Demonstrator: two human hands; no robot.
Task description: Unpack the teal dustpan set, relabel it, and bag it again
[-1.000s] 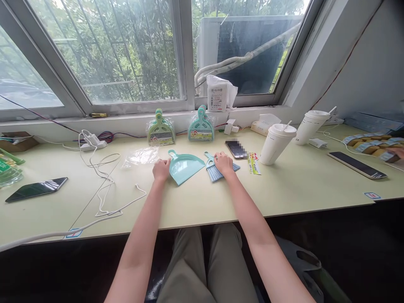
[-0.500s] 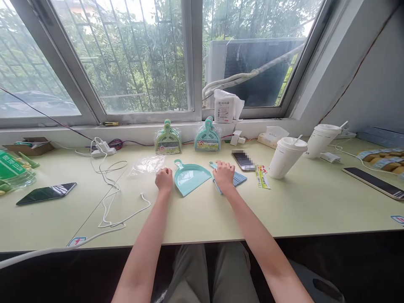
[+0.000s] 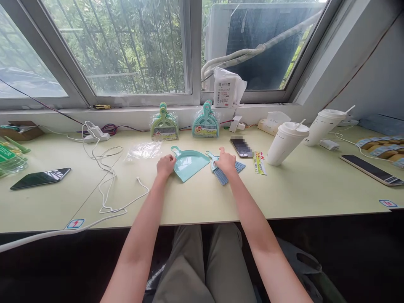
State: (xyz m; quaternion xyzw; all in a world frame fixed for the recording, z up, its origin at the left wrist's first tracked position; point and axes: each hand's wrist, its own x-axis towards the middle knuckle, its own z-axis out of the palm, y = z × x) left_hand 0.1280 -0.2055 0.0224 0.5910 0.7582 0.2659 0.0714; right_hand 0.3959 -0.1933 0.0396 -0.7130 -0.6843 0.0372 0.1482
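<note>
A pale turquoise dustpan lies on the table in front of me, its looped handle toward the window. My left hand is closed at the dustpan's left edge, fingertips on its rim. Just right of the dustpan is a small hand brush with blue-grey bristles and a turquoise handle. Over its middle lies my right hand, fingers curled around it and one finger raised; the hand hides part of the brush. A printed yellow-green label card rests to the right of the brush.
Two packaged dustpan sets, one green and one turquoise, stand by the window sill. White lidded cups are at the right. Phones, a clear plastic wrapper and a white cable lie on the table.
The view has tipped downward. My left hand has come against the dustpan's rim from just beside it. My right hand has shifted on the brush, with one finger now lifted.
</note>
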